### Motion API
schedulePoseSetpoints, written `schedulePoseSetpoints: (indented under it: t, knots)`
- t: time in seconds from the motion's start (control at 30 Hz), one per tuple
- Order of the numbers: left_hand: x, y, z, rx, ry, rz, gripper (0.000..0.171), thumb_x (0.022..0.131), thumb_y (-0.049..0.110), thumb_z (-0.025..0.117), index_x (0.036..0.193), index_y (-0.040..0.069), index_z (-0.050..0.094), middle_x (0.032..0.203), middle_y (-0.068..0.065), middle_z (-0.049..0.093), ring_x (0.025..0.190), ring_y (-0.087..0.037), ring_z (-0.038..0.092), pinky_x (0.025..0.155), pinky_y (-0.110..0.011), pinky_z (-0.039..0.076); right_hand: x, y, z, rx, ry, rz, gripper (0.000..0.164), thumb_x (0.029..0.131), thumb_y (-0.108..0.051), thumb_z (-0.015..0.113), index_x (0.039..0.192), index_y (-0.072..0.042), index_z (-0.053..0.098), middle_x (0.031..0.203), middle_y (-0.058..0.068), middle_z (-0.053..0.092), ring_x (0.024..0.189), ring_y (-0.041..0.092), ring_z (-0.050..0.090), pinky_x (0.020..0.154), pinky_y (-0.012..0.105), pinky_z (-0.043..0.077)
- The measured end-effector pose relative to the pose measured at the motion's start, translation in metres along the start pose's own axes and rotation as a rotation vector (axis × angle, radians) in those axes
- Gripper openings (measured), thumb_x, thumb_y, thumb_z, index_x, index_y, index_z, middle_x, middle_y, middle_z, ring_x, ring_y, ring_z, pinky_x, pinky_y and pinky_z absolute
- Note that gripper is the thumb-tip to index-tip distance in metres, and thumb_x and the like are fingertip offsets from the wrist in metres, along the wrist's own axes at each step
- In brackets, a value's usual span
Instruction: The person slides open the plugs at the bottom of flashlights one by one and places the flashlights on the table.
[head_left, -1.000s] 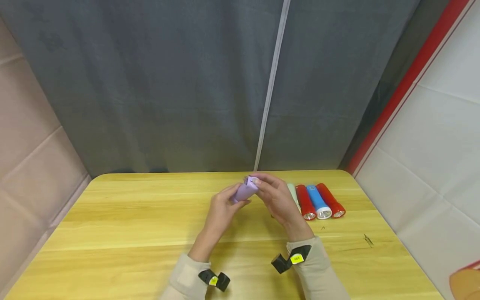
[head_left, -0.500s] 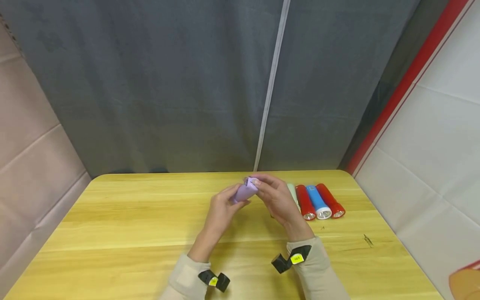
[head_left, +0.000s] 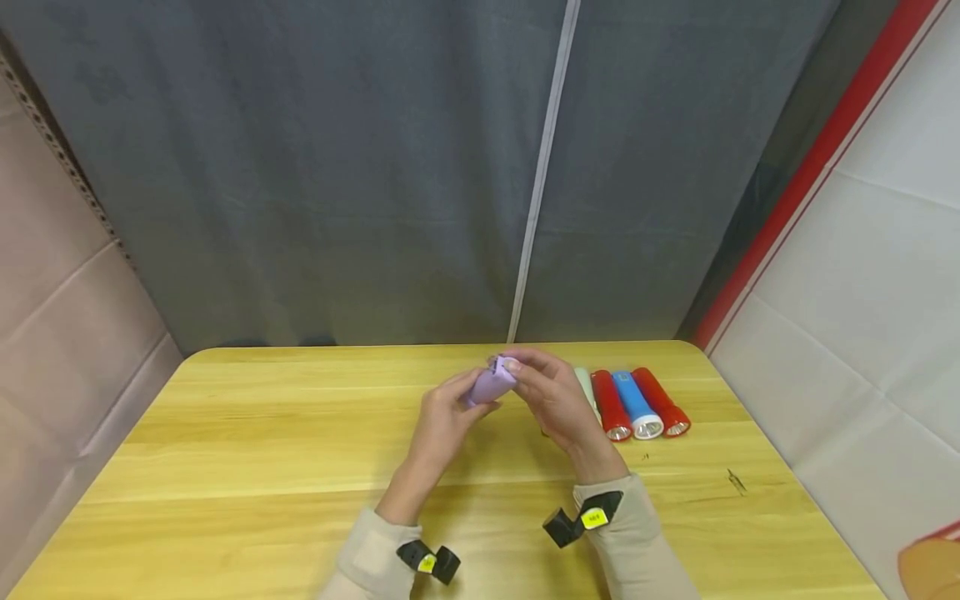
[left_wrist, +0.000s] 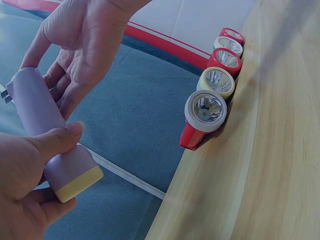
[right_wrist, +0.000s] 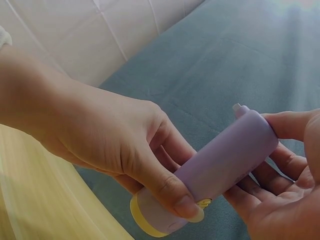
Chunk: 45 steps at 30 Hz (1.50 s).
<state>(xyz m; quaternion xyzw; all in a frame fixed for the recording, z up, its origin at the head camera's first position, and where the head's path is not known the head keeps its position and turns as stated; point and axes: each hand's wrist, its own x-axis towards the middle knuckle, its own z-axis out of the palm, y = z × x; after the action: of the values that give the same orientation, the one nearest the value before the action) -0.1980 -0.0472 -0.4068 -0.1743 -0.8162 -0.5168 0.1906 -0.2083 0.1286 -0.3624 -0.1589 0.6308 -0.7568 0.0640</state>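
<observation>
A pale purple flashlight (right_wrist: 227, 160) with a yellow rim is held up above the table between both hands. My left hand (head_left: 442, 421) grips it near the yellow-rimmed end; the thumb lies by a small yellow switch (right_wrist: 203, 203) in the right wrist view. At the other end my right hand (head_left: 555, 396) pinches the tail, with its other fingers behind the body. Small metal prongs (left_wrist: 6, 95) stick out at that tail end, near the right hand's fingertips in the left wrist view. The flashlight's lens faces away and is hidden.
Several flashlights lie in a row at the table's right: two red ones (head_left: 611, 406) (head_left: 660, 402), a blue one (head_left: 637, 406), and a pale green one (head_left: 585, 387) partly behind the right hand. A grey curtain (head_left: 337, 183) hangs behind the wooden table (head_left: 247, 442).
Both hands and the purple flashlight stay nearly still. The pinkish cloth wall at the left has shifted, and a dark dotted edge now shows along its top.
</observation>
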Motion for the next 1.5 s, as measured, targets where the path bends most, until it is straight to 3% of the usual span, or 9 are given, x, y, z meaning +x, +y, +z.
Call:
schedulePoseSetpoints:
  t: [0.23,0.5,0.9,1.2,1.5]
  knots:
    - [-0.0002,-0.0001,-0.0006,-0.002,0.002,-0.001,0.045,0.082,0.005,0.082,0.125,0.005,0.071,0.125,-0.015,0.072,0.115,-0.035,0.069,0.098,-0.047,0.057,-0.0002,-0.0006,0.0015,-0.012,0.018,0.019,0.018,0.1,-0.013,0.061,0.115,-0.011,0.07,0.114,-0.006,0.07,0.115,0.016,0.063,0.11,0.027,0.048]
    - [-0.0009,0.0,-0.0019,0.004,0.013,0.015,0.04,0.081,0.006,0.082,0.121,0.006,0.073,0.123,-0.016,0.073,0.112,-0.034,0.07,0.096,-0.046,0.058,0.0007,-0.0005,0.0034,0.01,-0.003,0.007,0.017,0.1,-0.01,0.059,0.106,-0.02,0.072,0.112,-0.006,0.071,0.113,0.014,0.064,0.107,0.024,0.049]
    - [-0.0013,0.0,-0.0026,0.01,-0.005,0.0,0.043,0.083,0.007,0.081,0.125,0.005,0.071,0.124,-0.016,0.072,0.114,-0.035,0.069,0.097,-0.047,0.057,0.0006,0.0002,0.0028,-0.009,-0.008,0.007,0.017,0.1,-0.013,0.06,0.105,-0.024,0.072,0.113,-0.007,0.071,0.115,0.015,0.063,0.112,0.031,0.046]
    - [-0.0022,0.0013,-0.0034,0.009,-0.015,-0.004,0.044,0.083,0.006,0.081,0.125,0.005,0.07,0.124,-0.016,0.072,0.114,-0.035,0.07,0.097,-0.046,0.057,0.0014,0.0018,0.0025,-0.008,-0.001,0.006,0.014,0.1,-0.014,0.061,0.108,-0.017,0.071,0.113,-0.006,0.07,0.114,0.016,0.062,0.108,0.026,0.048]
    - [-0.0018,-0.0009,-0.0045,0.012,-0.013,-0.004,0.044,0.083,0.007,0.081,0.125,0.005,0.07,0.125,-0.016,0.072,0.114,-0.036,0.07,0.097,-0.048,0.057,0.0042,0.0028,0.0035,-0.015,0.005,0.008,0.014,0.1,-0.012,0.06,0.109,-0.014,0.07,0.111,-0.006,0.071,0.112,0.016,0.063,0.11,0.031,0.048]
